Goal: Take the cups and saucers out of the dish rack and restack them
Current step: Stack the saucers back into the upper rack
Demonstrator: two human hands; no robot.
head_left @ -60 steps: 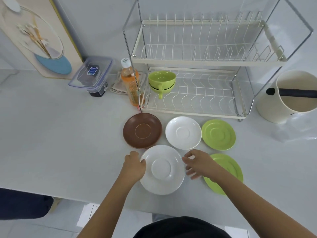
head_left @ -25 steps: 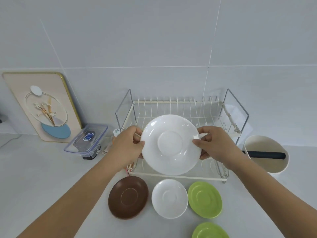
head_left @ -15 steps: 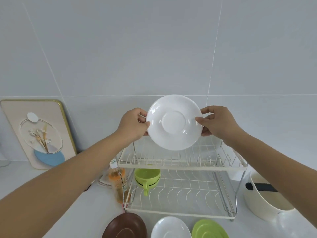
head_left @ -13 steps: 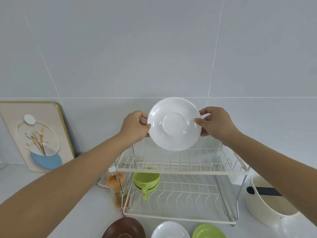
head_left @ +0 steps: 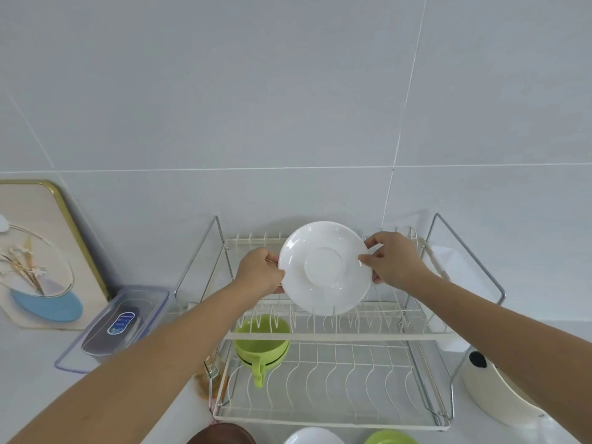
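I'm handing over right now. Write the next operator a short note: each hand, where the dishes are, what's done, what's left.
Left hand and right hand grip opposite edges of the large white saucer, upright over the dish rack top tier, its lower edge among the tines.
Green cups sit nested on the lower tier.
Brown saucer, small white saucer and green saucer lie on the counter in front.
Left: seat this saucer, then handle the others and the cups.

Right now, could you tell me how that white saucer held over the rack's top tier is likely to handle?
The white saucer looks glossy and rigid, so probably slippery and breakable if dropped. The left hand and right hand pinch opposite rim edges, which suggests it is light. Held on edge above the dish rack, it could roll once released unless a slot catches it.
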